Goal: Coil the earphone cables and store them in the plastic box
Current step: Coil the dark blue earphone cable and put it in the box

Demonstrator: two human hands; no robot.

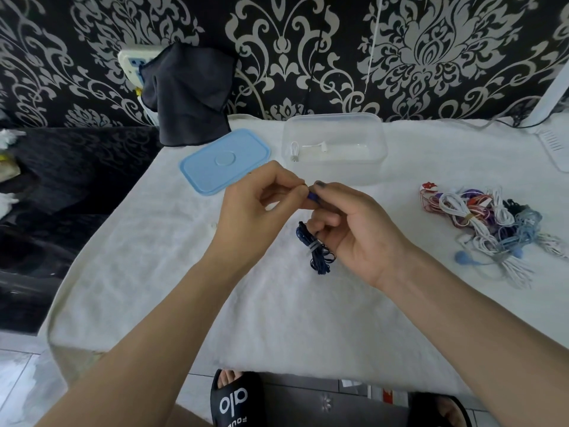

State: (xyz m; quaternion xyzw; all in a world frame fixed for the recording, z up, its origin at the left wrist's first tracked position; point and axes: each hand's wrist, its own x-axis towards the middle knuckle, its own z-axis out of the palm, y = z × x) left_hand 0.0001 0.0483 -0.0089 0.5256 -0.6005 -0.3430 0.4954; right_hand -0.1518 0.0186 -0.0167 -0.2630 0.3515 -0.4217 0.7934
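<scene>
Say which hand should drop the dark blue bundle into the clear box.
Right, probably: the right hand holds the dark blue cable bundle and is nearer the open plastic box; the left hand only pinches its end.

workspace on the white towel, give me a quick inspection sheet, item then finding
surface: white towel spread over the table.
job's things: clear plastic box open, one white earphone inside; blue lid lying left of it; dark blue earphone bundle tied with a grey band, hanging under the hands.
clutter: nothing seen.
grippers: left hand and right hand both pinch the dark blue earphone's end between them.
cables: pile of tangled earphones at right, white, blue, purple, red.
surroundings: patterned wall, dark cloth hanging over a wall socket, slippers on the tiled floor.
</scene>
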